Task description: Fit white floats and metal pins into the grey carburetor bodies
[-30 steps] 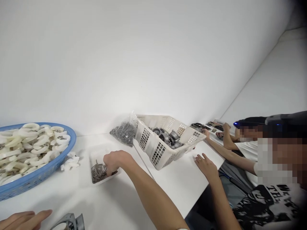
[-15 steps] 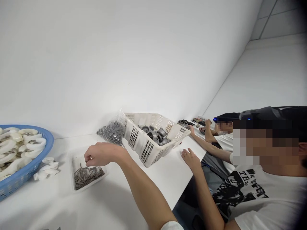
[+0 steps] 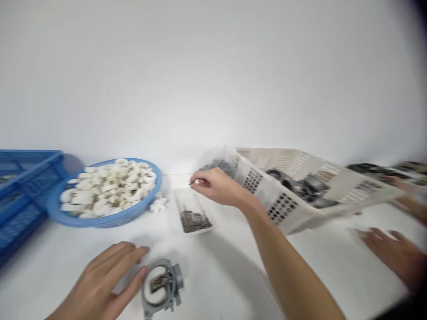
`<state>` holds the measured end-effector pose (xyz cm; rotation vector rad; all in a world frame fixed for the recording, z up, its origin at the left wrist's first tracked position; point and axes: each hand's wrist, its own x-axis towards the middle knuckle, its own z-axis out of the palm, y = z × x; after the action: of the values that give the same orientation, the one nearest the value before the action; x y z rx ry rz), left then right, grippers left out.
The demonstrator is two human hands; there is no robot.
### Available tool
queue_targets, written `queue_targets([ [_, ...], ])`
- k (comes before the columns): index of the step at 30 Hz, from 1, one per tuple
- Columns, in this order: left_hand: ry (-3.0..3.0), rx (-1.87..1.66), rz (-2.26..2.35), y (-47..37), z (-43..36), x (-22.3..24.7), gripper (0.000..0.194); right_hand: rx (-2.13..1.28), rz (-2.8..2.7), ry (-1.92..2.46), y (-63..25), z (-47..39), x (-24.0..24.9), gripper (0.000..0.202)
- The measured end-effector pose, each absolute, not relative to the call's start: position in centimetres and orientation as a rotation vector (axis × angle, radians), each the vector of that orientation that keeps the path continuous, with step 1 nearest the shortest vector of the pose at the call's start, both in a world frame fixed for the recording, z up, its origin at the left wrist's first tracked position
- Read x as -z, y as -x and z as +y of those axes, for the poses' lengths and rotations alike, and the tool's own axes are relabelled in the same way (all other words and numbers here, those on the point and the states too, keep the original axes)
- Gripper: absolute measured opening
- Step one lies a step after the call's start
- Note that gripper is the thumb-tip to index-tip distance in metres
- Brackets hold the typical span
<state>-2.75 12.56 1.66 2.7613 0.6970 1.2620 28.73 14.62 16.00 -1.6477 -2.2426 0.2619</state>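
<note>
My left hand (image 3: pixel 103 282) is in the lower left, its fingers stretched out and apart. Its thumb tip is at the left edge of a round grey metal housing (image 3: pixel 176 275) lying on the table, with a white ring and a brownish metal piece inside. My right hand (image 3: pixel 215 184) is raised over the far end of a small white tray (image 3: pixel 178 200). Its thumb and forefinger are pinched together; a tiny dark tip shows there, too small to name. Thin metal pins (image 3: pixel 195 221) lie heaped at the tray's near end.
A blue basket (image 3: pixel 100 222) of white curved pieces and a blue crate (image 3: pixel 30 191) stand left. Right are a clear bag (image 3: pixel 218 162) of small dark parts and a white crate (image 3: pixel 267 195) of grey metal parts. Another person's hand (image 3: pixel 393 253) rests at the far right.
The view has swung left, bringing my left hand, the grey housing and the blue crate into sight. My right hand, still pinched, is now above the tray's far end.
</note>
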Motion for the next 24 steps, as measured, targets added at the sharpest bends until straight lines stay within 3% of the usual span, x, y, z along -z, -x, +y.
queue_targets([
  [8, -2.785, -0.976, 0.666, 2.6, 12.1, -2.2, 0.028, -0.34, -2.105, 1.582, -29.8, 14.7, -15.2, 0.021],
  [20, -2.748, -0.972, 0.654, 2.8, 12.0, -2.2, 0.028, -0.363, -2.11, 1.646, -29.7, 14.8, -14.9, 0.027],
  [24, -2.748, -0.971, 0.649, 2.8, 12.0, -2.2, 0.029, -0.568, -2.238, 1.807, -29.7, 15.2, -14.0, 0.035],
])
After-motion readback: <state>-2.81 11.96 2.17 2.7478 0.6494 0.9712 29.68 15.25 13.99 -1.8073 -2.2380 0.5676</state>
